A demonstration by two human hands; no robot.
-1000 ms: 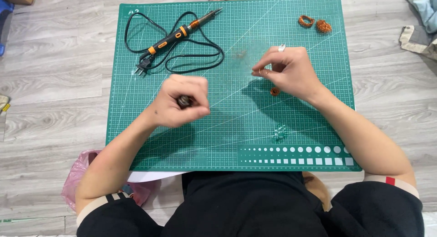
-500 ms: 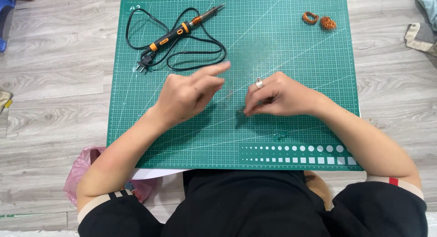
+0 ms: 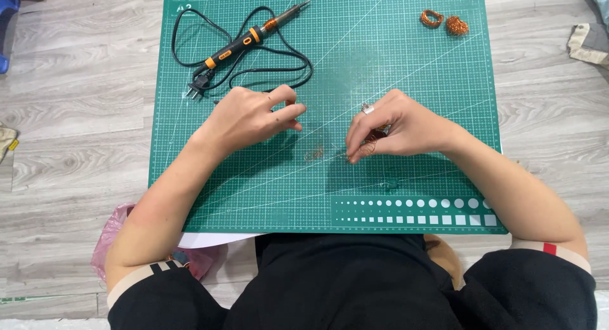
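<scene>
Two hands work low over the green cutting mat [image 3: 254, 197]. The right hand [image 3: 396, 127] pinches a thin copper wire [image 3: 366, 145], its loose curl [image 3: 313, 154] lying on the mat. The left hand [image 3: 250, 117] hovers half-curled, holding nothing visible. Farther off, two finished-looking copper coils [image 3: 444, 22] sit apart; the soldering iron [image 3: 254, 35] lies untouched.

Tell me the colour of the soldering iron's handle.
The soldering iron has a black handle with orange bands, seen best in the head view, on the green cutting mat.
</scene>
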